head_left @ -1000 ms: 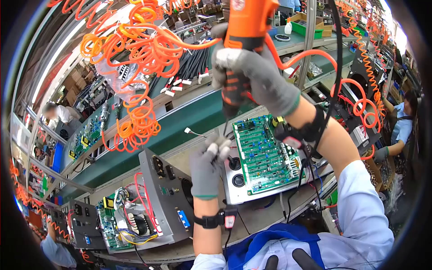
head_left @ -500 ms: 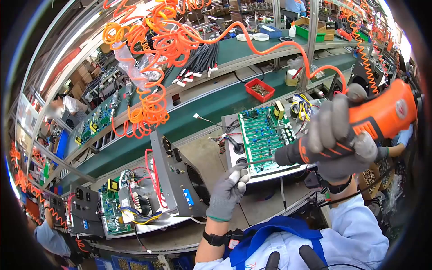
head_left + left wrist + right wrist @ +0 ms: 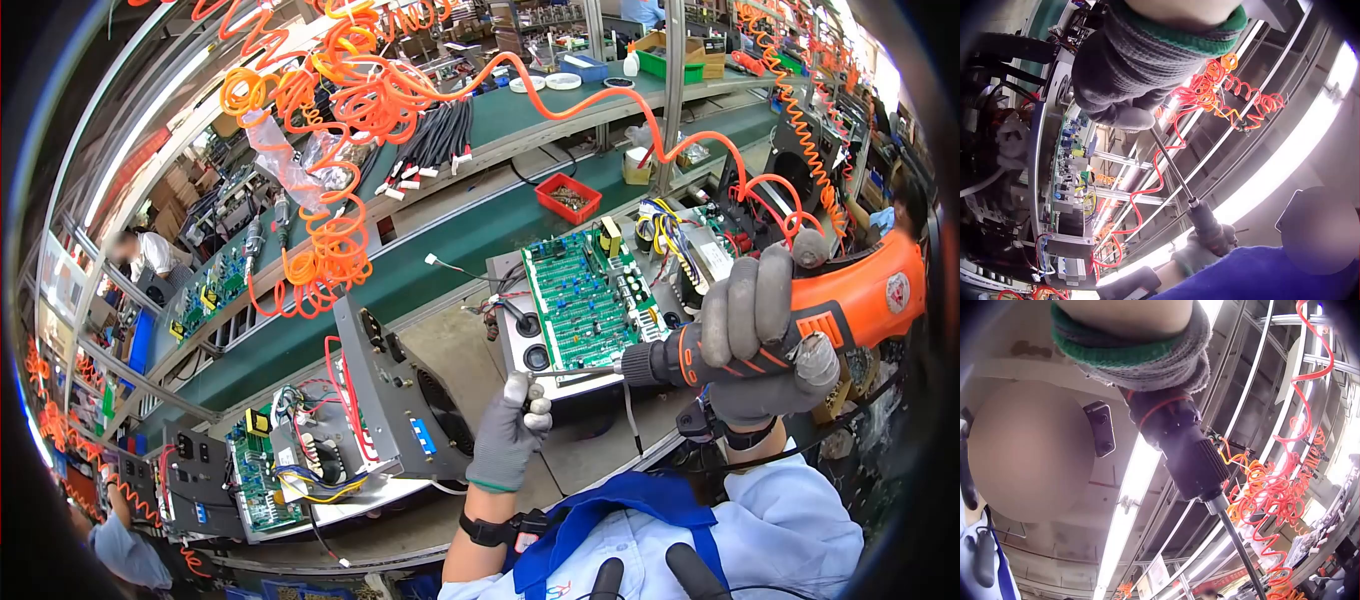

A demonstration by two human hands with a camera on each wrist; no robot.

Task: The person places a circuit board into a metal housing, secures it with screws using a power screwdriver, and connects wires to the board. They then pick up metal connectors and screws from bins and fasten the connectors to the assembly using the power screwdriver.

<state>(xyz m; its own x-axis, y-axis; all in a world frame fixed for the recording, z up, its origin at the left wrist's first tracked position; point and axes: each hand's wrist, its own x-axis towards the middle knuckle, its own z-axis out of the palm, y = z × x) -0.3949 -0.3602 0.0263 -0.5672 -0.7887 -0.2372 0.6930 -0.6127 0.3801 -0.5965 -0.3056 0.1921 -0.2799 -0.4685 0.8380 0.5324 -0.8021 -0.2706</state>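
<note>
An orange and black power driver (image 3: 850,300) lies sideways at the right of the head view, gripped by my gloved right hand (image 3: 755,335). Its long thin bit (image 3: 585,372) points left, to the fingertips of my gloved left hand (image 3: 510,430), which pinch the bit's tip end; whether a screw is there is too small to tell. In the left wrist view the bit (image 3: 1174,164) runs from the left fingertips to the driver's chuck. Behind the bit, a green circuit board (image 3: 580,300) sits on a metal panel with round black fittings (image 3: 537,357).
A grey metal housing (image 3: 395,390) with a fan stands left of my left hand, beside an open unit with wires (image 3: 320,450). A red tray of screws (image 3: 568,198) sits on the green conveyor (image 3: 430,270). Orange coiled hoses (image 3: 375,95) hang above.
From above the panel, the driver has swung down to the right and turned sideways. My left hand has moved right and lower. Over the last half second both hands have shifted little.
</note>
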